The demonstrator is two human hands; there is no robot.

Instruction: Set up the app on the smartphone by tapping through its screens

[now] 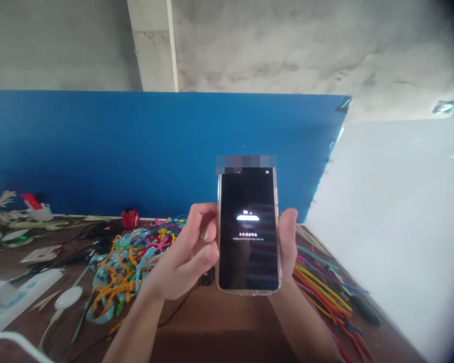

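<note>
A phone [248, 229] stands upright in the air above a brown table [219, 322], its dark screen facing the camera with a small white mark and a line of tiny text on it. The right hand [288, 242] wraps around the phone's right edge from behind, fingers mostly hidden, thumb side closed against the case. The left hand [187, 257] sits at the phone's left edge, loosely curled, fingertips touching or just beside that edge; it grips nothing else. Below the phone the bare wood toward the near table edge is open. To the left lies a tangled heap of coloured pipe cleaners [136, 262], near the left wrist; a straighter bundle of coloured stems [321, 292] runs along the right side, close under the right forearm. A blue partition [136, 151] closes the far edge, a white panel [401, 227] the right. A white power strip [18, 300] lies far left.
</note>
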